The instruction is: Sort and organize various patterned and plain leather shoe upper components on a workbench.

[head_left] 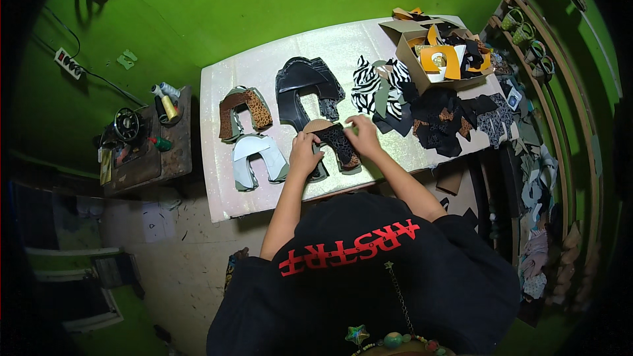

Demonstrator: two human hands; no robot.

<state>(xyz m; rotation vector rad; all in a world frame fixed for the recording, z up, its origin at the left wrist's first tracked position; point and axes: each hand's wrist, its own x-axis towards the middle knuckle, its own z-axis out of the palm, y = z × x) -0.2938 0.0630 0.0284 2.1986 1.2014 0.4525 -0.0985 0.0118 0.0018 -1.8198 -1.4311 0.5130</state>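
A pale bench (356,38) carries everything. At its far right stands an open box (414,68) of scraps. Left of this lie zebra pieces (366,91), then a black stack (305,80). Near the front edge, right of a white stack (253,147), sits a dark patterned stack (338,143). The left hand (307,151) touches its left side, the right hand (363,136) its upper right; whether either grips, I cannot tell.

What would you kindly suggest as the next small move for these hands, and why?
Perhaps straighten the black patterned piece: the left hand and right hand are both close about it, and a brown leopard-print piece shows past its lower end, so the layers look uneven.
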